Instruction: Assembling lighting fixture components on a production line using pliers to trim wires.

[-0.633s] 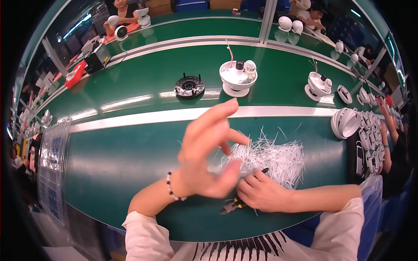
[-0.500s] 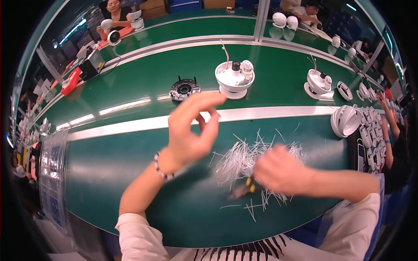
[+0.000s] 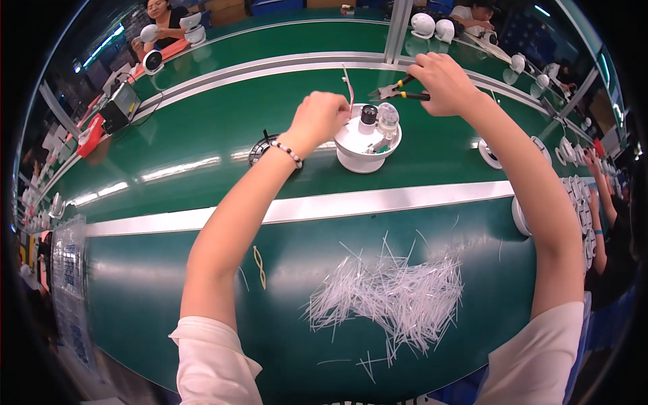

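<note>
A white bowl-shaped housing (image 3: 358,162) stands on the far green belt, with a black lens (image 3: 368,115) and a clear round part (image 3: 387,120) inside. At its left rim, my left hand (image 3: 320,118) is closed in a pinch on a thin reddish wire (image 3: 349,88) that sticks up from the housing. My right hand (image 3: 442,84) grips yellow-and-black cutting pliers (image 3: 405,93) above and right of the housing. Their jaws point left toward the wire, apart from it. Behind my left wrist, a black ring-shaped part (image 3: 260,143) is partly hidden.
A heap of thin white plastic strips (image 3: 398,293) lies on the near mat. A twisted yellow band (image 3: 260,268) lies beside my left forearm. White ring parts (image 3: 520,214) stand at the right. A metal rail (image 3: 391,198) divides the mat from the belt. Other people sit across and right.
Both hands have moved forward from the near mat to the white housing. My right hand has lifted the pliers off the strip heap. My left hand has closed on the wire.
</note>
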Demonstrator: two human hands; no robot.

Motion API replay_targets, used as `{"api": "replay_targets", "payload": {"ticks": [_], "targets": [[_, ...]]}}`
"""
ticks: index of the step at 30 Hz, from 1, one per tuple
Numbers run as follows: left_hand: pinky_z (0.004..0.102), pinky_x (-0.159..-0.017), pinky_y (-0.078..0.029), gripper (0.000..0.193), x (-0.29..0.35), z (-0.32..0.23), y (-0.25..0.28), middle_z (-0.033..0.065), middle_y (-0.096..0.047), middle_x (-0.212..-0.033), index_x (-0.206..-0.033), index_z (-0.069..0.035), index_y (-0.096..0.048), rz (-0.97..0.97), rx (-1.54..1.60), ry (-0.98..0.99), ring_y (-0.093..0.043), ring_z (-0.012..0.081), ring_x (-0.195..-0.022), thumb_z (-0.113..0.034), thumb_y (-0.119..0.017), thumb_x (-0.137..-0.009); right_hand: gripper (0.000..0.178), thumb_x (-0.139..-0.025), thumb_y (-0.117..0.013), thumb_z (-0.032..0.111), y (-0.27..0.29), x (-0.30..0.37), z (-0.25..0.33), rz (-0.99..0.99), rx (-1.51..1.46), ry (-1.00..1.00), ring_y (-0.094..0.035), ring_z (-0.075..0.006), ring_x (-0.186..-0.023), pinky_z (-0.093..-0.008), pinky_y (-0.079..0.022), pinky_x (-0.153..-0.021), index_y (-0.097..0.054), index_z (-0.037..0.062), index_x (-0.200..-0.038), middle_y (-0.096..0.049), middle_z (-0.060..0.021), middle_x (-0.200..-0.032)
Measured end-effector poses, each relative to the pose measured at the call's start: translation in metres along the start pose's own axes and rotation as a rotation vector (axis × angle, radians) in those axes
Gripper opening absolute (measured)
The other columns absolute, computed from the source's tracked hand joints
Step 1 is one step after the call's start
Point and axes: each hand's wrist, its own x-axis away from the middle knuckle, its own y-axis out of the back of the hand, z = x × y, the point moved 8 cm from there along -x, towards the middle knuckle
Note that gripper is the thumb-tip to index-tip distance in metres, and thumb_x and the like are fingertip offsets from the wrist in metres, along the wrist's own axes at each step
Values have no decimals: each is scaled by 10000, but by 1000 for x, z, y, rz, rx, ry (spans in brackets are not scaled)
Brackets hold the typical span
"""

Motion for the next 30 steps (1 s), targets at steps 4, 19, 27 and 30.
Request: {"api": "replay_targets", "payload": {"ticks": [4,19,27,30], "targets": [[293,-598,-479,96,-12,16,2,129,-626,-694,-768,-13,-642,-15,98,-15,-616,231,-635,-80,-616,-705,308,-546,-650,118,-12,-15,15,-38,-126,137,-508,-223,-827,-327,-392,-686,-579,66,-841,-512,-71,-817],[321,-573,-456,95,-34,-22,-23,119,-614,-678,-755,-26,-612,7,70,-108,-575,251,-581,-113,-615,-716,262,-503,-657,102,-39,-13,16,261,-126,118,-540,-262,-760,-350,-434,-644,-612,58,-757,-547,-87,-731],[230,-644,-494,132,0,-38,21,85,-646,-784,-881,33,-597,15,789,88,-611,102,-704,-65,-567,-797,203,-552,-624,151,6,23,-33,-167,-60,-21,-566,-295,-643,-362,-479,-593,-632,59,-733,-562,-105,-610],[223,-654,-491,375,48,-89,-3,111,-639,-836,-1094,16,-533,677,888,-45,-609,107,-717,-20,-630,-734,290,-601,-615,184,25,73,-87,-247,-228,-429,-578,-275,-632,-337,-472,-609,-634,51,-857,-592,-119,-657]]}}
